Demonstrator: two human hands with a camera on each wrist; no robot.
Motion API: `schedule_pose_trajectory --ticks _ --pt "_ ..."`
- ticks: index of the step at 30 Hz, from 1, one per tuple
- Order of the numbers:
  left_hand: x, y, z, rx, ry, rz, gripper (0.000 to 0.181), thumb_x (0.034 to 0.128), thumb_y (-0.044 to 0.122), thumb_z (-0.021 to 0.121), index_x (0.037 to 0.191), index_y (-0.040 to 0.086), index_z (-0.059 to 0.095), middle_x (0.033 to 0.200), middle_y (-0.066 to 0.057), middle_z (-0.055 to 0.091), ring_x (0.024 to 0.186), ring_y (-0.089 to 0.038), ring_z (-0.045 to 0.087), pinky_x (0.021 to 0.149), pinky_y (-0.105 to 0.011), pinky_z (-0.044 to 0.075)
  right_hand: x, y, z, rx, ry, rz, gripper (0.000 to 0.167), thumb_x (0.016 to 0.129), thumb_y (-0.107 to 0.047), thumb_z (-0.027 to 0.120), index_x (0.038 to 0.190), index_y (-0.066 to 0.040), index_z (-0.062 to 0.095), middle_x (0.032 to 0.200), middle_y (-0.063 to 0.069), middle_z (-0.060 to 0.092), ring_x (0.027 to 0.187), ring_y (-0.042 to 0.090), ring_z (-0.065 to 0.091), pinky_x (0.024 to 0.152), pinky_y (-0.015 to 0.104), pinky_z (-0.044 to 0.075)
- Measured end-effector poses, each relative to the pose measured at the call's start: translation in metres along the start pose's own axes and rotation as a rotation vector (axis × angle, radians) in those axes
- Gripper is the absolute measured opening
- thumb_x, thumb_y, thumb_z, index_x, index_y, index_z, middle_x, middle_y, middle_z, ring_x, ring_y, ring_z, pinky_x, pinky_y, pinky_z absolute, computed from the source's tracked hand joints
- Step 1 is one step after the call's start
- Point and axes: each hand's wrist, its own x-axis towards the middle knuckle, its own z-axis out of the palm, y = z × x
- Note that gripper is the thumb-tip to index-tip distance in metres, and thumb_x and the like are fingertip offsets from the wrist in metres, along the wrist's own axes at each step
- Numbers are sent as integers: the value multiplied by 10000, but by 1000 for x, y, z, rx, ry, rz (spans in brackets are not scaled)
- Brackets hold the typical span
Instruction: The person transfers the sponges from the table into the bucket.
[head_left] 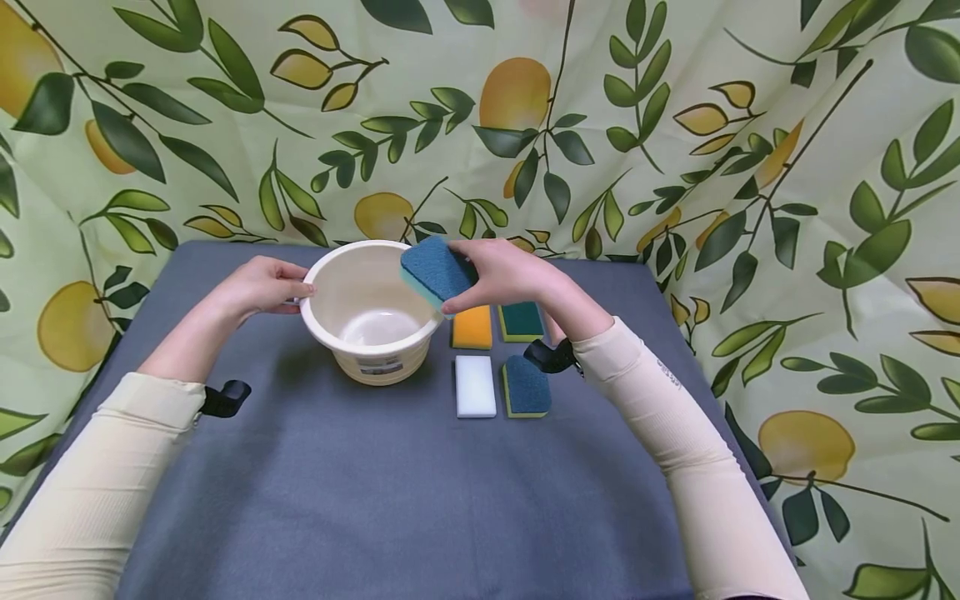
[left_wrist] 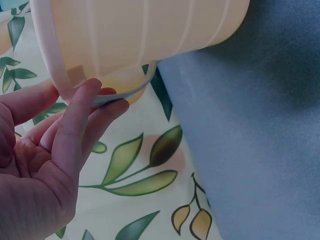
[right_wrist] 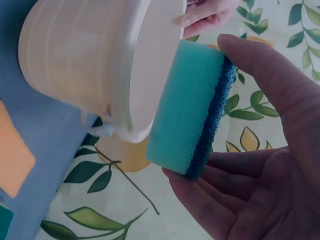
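A cream bowl stands at the back of the table, tilted a little or level, I cannot tell which. My left hand grips its left rim and handle; in the left wrist view the fingers of that hand pinch the thin handle. Above the bowl's right rim, my right hand holds a blue sponge between thumb and fingers. Seen in the right wrist view, this sponge has a turquoise foam side and a dark blue scouring side, and the right hand pinches its two ends.
Right of the bowl lie an orange sponge, a green-topped sponge, a white sponge and a blue-topped sponge with a yellow base. A leaf-and-fruit patterned cloth hangs behind the blue-grey table.
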Motion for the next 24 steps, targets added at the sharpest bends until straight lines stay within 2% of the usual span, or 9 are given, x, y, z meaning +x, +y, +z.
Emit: schedule_pose_trajectory --ticks 12,24 --pt "-1 1 1 8 0 10 507 996 161 563 1387 -132 428 1336 -321 472 997 -250 607 837 -346 580 26 -15 9 -9 -41 -58 934 818 -462 745 1501 3 310 1463 121 453 1258 213 465 1052 304 409" --pt "-1 1 1 4 8 -12 519 998 175 566 1399 -119 421 1361 -319 452 1072 -325 578 864 -374 567 42 -23 17 -7 -65 -63 917 827 -456 741 1502 -10 310 1446 111 468 1237 201 472 1043 296 410"
